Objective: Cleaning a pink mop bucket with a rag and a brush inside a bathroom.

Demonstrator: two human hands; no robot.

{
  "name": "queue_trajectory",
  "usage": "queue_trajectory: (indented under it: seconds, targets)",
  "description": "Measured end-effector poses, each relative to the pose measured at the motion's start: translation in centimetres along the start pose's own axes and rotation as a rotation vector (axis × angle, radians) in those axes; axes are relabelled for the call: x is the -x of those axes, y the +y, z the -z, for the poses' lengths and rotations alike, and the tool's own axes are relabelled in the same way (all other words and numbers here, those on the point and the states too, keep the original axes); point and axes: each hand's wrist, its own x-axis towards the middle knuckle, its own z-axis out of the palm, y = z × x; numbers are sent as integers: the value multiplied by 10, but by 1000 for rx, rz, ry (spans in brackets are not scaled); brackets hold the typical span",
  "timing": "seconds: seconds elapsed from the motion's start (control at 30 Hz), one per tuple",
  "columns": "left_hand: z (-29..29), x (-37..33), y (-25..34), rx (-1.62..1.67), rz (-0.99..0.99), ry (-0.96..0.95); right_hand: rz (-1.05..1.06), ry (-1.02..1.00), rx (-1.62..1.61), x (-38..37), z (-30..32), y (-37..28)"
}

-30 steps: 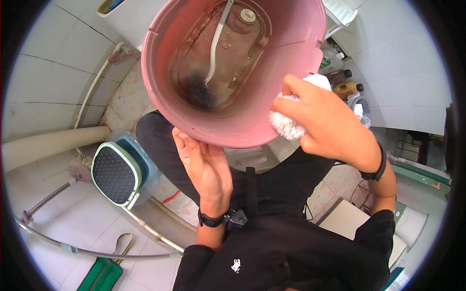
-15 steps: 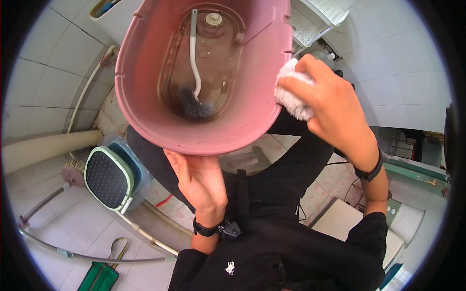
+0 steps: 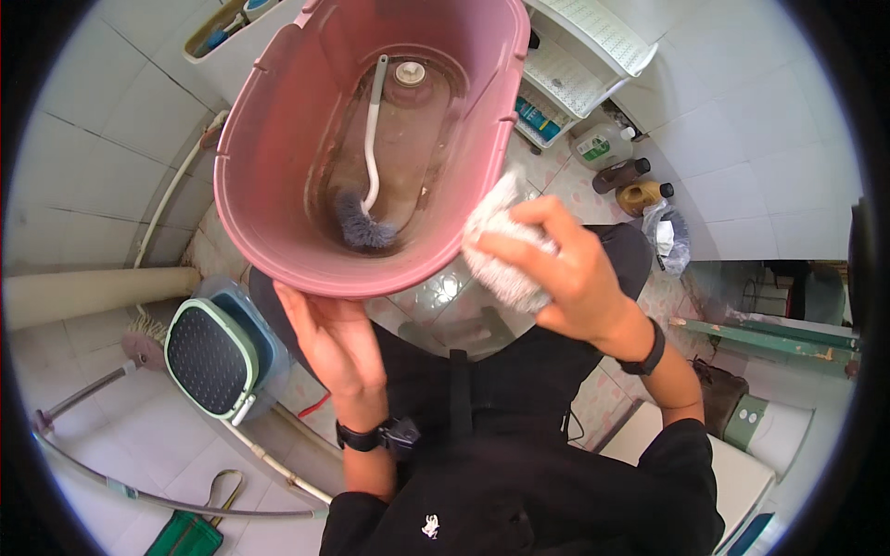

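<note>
- Gripping a white cloth point(image 3: 491, 269), the right hand point(image 3: 579, 283) has its fingers bent over the bundle and presses it to the tub's near right rim.
- Propping the pink tub point(image 3: 264, 176), the left hand point(image 3: 336, 352) is turned palm up beneath its near edge; its fingertips are hidden, so I cannot tell whether they clasp it.
- The tub hangs tilted above the person's knees, its mouth toward the camera (the inside floor looks brown and stained).
- Inside it lies a brush point(image 3: 371, 157), its grey bristles at the near end and its handle pointing away, near a round pale cap point(image 3: 410, 74).
- To the right stand a white rack point(image 3: 579, 83) and, nearer, a row of bottles point(image 3: 603, 145) by the tiled wall.
- To the left, a bucket point(image 3: 211, 360) with a dark dotted top and pale green rim stands near a thick pipe point(image 3: 102, 298).
- A dark band point(image 3: 646, 352) circles the right wrist.
</note>
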Motion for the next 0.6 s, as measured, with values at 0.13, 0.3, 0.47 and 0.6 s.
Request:
queue_trajectory:
  seconds: [0.13, 0.3, 0.47, 0.6]
  targets:
    - [6, -42, 17, -117, -35, -42, 65, -18, -40, 2, -12, -3]
    - [9, -85, 44, -137, 59, -115, 32, 63, -2, 2, -14, 6]
    - [1, -88, 47, -166, 53, -123, -98, 316, 77, -24, 8, 29]
    - [-18, -81, 35, -292, -62, -49, -92, 316, 172, -83, 30, 82]
